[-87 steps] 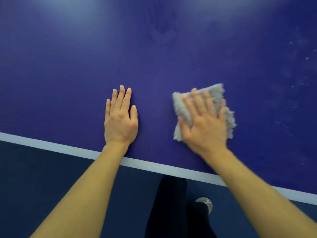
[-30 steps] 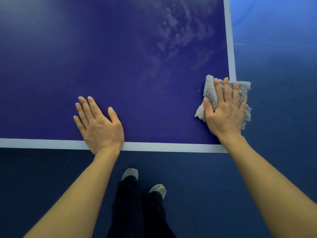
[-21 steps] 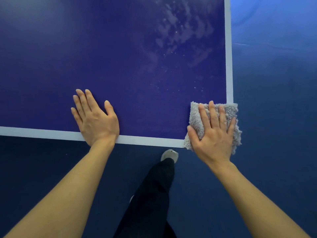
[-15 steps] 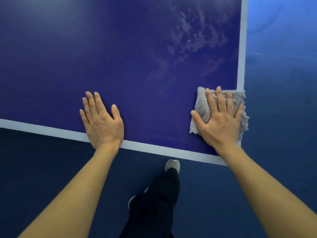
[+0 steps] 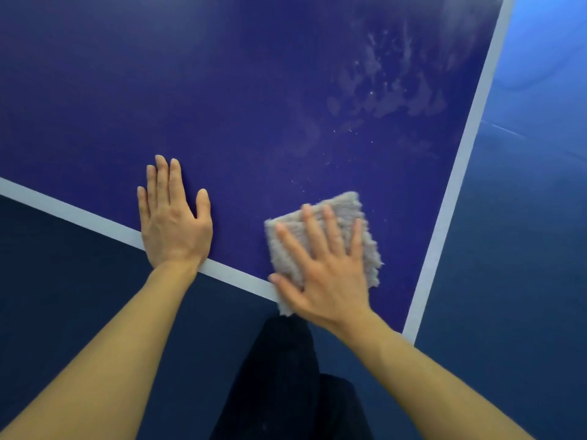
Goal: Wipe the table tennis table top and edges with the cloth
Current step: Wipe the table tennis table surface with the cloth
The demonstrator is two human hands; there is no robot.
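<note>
The blue table tennis table top [image 5: 241, 90] fills most of the head view, with a white line along its near edge [image 5: 95, 222] and another along its right edge [image 5: 460, 160]. A folded grey fluffy cloth [image 5: 346, 211] lies near the table's front right corner, overlapping the near white line. My right hand [image 5: 327, 274] presses flat on the cloth with fingers spread and straight. My left hand [image 5: 173, 220] rests flat on the table top to the left, its heel on the near white line.
Pale smudges and white specks [image 5: 390, 90] mark the table top toward the far right. Dark blue floor [image 5: 514, 249] lies beyond both edges. My dark trouser legs [image 5: 286, 382] stand just under the near edge, below the cloth.
My right hand has slid the cloth left and toward me, from the right edge line to the near edge line. The view has tilted. My left hand stays flat on the table.
</note>
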